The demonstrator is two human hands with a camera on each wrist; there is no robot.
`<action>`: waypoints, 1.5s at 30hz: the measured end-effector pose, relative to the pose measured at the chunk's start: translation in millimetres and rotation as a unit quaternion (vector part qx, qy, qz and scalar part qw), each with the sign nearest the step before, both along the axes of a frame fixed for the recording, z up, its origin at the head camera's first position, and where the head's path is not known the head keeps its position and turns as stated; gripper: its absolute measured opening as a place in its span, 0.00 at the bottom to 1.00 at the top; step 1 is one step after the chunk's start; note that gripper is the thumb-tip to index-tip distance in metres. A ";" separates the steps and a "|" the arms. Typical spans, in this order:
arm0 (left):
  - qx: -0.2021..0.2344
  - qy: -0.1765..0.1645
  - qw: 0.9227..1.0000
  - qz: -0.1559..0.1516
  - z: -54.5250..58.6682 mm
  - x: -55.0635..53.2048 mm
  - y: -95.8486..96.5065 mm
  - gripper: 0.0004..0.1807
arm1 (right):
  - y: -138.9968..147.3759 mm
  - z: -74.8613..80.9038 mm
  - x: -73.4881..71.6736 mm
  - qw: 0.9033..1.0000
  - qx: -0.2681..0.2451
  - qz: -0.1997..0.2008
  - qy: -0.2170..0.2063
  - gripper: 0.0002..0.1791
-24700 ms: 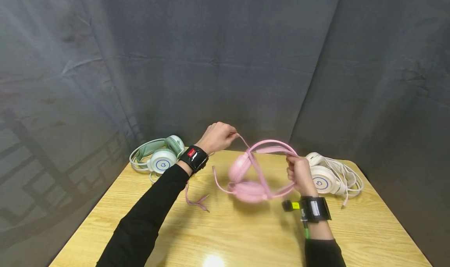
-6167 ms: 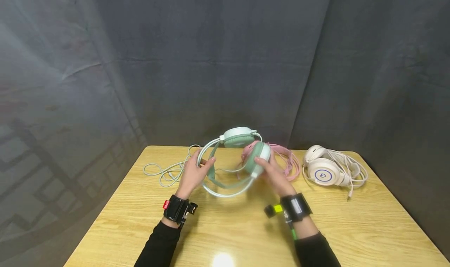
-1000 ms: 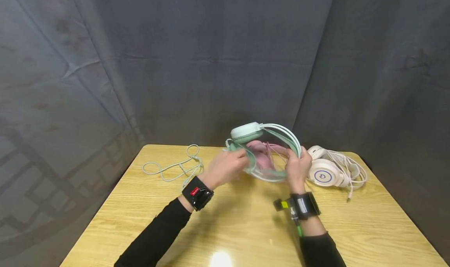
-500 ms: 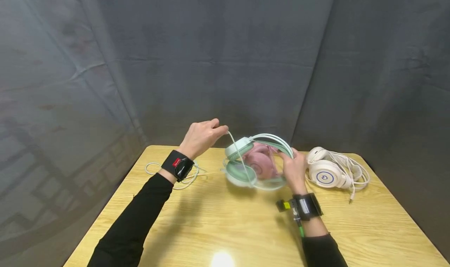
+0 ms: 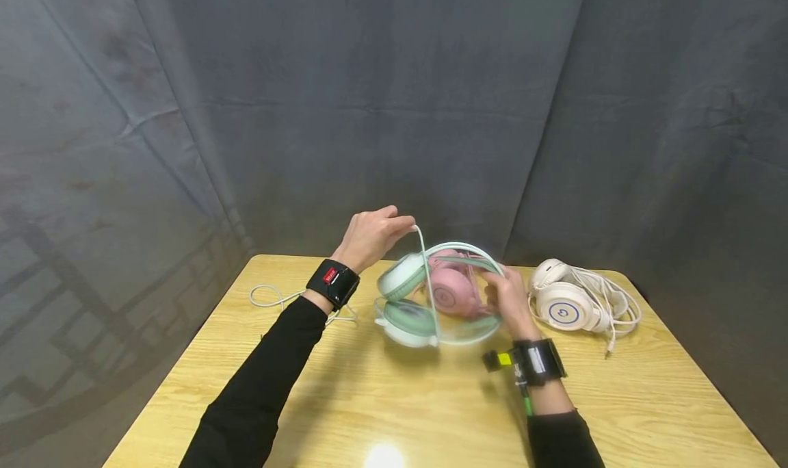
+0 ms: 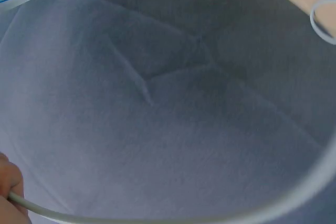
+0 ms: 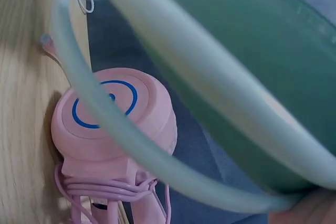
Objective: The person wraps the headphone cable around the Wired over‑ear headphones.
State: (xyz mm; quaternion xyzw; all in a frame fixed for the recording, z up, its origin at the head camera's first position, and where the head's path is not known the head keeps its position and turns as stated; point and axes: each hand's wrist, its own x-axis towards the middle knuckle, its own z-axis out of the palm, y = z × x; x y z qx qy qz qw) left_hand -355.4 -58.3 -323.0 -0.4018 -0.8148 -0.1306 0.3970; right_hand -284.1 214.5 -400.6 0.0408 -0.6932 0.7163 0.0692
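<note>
Green-and-white headphones (image 5: pixel 409 321) hang above the table, earcups to the left and headband to the right. My right hand (image 5: pixel 509 300) grips their headband; in the right wrist view its fingers (image 7: pixel 310 211) show at the lower right corner. A pale cable (image 5: pixel 429 290) runs up from the lower earcup to my left hand (image 5: pixel 375 235), which pinches it, raised above the earcups. In the left wrist view that cable (image 6: pixel 131 220) curves away from the fingertips (image 6: pixel 10 182). More of it lies loose on the table behind the left wrist.
Pink headphones (image 5: pixel 452 291) with a wound cable sit on the table just behind the green ones. White headphones (image 5: pixel 565 310) with bundled cable lie at the right. A grey curtain (image 5: pixel 382 112) stands along the table's back edge.
Over the last second my left hand went from the earcups up and left with the cable, then slightly right. The headphones swung lower. Long before, the pink headphones were in the hands.
</note>
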 end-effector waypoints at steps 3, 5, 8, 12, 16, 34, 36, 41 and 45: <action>0.012 -0.036 0.999 -0.001 -2.6 -2.0 0.7 0.06 | 1.9 0.2 0.8 0.998 -0.041 0.042 0.014 0.14; 0.019 -0.063 0.998 -0.004 -4.4 -3.4 0.1 0.07 | 3.4 -0.4 0.6 0.996 -0.063 0.065 0.023 0.16; 0.042 -0.126 0.991 -0.015 -7.0 -7.1 -1.7 0.08 | 5.2 -1.9 0.0 0.991 -0.085 0.095 0.044 0.16; 0.093 -0.210 0.973 -0.018 -11.4 -11.9 -4.8 0.09 | 7.8 -4.7 -0.8 0.984 -0.093 0.139 0.065 0.16; 0.123 -0.239 0.963 -0.024 -14.8 -14.2 -5.1 0.09 | 8.9 -6.2 -1.7 0.978 -0.089 0.171 0.085 0.16; 0.106 -0.445 0.889 -0.019 -45.0 -18.5 -6.9 0.09 | 17.6 -6.0 -7.9 0.859 -0.279 0.403 0.148 0.17; 0.090 -0.451 0.887 -0.036 -49.7 -17.3 -3.2 0.08 | 17.6 -6.2 -8.8 0.841 -0.312 0.416 0.146 0.15; 0.078 -0.461 0.882 -0.057 -64.8 -13.0 -2.3 0.05 | 21.0 -6.7 -9.4 0.825 -0.397 0.390 0.103 0.13; 0.076 -0.462 0.882 -0.052 -82.8 -8.5 -10.3 0.07 | 26.2 -5.7 -9.5 0.808 -0.477 0.343 0.048 0.15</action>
